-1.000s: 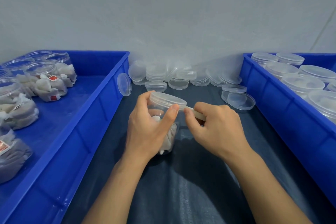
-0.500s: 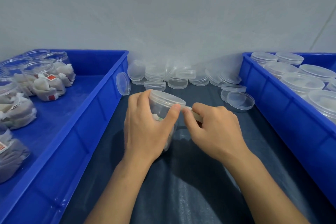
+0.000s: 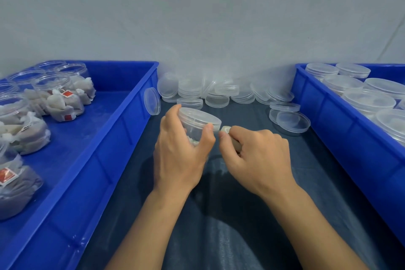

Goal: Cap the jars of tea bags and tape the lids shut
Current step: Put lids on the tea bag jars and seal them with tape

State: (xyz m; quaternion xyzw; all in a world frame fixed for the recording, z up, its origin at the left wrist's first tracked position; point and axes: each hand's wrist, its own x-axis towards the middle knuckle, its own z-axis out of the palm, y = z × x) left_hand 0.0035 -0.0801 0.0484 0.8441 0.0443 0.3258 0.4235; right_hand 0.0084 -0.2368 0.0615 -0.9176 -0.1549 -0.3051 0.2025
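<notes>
A clear plastic jar [image 3: 198,124] with tea bags inside and a clear lid on top sits in the middle of the dark cloth. My left hand [image 3: 179,149] grips the jar from the left, thumb pressed against the lid's rim. My right hand [image 3: 256,153] holds a small roll of tape [image 3: 230,132] just right of the jar, with the tape end reaching the lid's edge by my left thumb. Most of the roll is hidden inside my fingers.
A blue bin [image 3: 122,129] on the left holds several open jars of tea bags [image 3: 61,98]. A blue bin [image 3: 324,116] on the right holds several capped jars [image 3: 368,101]. Loose clear lids [image 3: 214,94] are piled against the back wall, more lids [image 3: 289,119] lying right of my hands.
The jar has tilted and turned in my left hand, which shifted up round it. My right hand stays close at the lid's edge with the tape.
</notes>
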